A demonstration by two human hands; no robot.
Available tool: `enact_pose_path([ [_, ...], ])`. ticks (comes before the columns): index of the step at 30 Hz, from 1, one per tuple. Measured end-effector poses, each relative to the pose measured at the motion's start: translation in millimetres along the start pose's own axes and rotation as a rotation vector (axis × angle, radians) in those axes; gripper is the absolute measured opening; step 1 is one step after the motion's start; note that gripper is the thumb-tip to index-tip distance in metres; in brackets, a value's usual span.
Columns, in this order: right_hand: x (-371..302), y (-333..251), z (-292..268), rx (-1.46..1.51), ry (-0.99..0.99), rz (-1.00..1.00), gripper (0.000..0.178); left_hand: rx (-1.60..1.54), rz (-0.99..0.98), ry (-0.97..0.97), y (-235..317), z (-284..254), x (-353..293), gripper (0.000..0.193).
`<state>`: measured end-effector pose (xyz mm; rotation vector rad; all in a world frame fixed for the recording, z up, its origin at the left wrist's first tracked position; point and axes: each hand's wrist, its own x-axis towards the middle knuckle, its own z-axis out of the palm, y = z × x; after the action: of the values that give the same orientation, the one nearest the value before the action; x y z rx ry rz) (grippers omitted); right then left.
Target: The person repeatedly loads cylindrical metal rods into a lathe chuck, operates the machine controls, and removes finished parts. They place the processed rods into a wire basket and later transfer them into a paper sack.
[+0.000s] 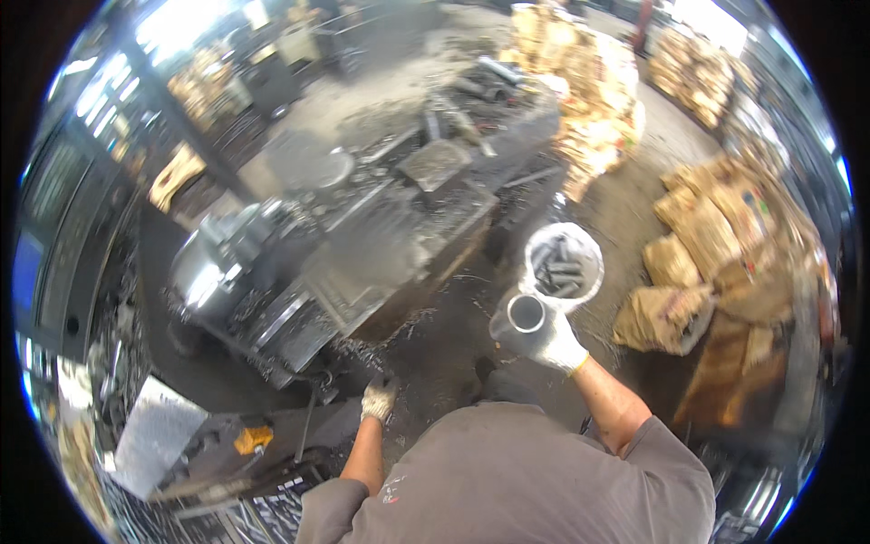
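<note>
My right hand (560, 346), in a white glove, grips a short grey metal tube (504, 328). Its round mouth faces up toward me. Just beyond that hand stands a white bucket (592, 283) with several grey metal tube pieces (564, 270) inside. My left hand (379, 399), in a pale glove with darkened fingers, hangs low beside the near edge of a lathe-like machine (353, 281). Its fingers blend into the dark background, so whether they hold anything is unclear. A large shiny round part (201, 272) sits at the machine's left end.
Metal shavings (390, 328) lie along the machine's near edge. Filled woven sacks (666, 317) stand at the right, with more stacked sacks (589, 82) at the back. Lower left are a yellow object (253, 441) and a grey metal panel (156, 435). Loose tubes (485, 83) rest on the machine's far end.
</note>
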<state>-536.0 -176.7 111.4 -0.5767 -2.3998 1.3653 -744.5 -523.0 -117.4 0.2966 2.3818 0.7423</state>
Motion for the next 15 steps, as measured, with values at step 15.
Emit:
enact_pose_path([
  [15, 299.7, -26.3, 80.1, -0.295, -0.716, -0.389, 0.064, -0.294, -0.913, 1.681, -108.4, -98.2, -136.1, 0.067],
])
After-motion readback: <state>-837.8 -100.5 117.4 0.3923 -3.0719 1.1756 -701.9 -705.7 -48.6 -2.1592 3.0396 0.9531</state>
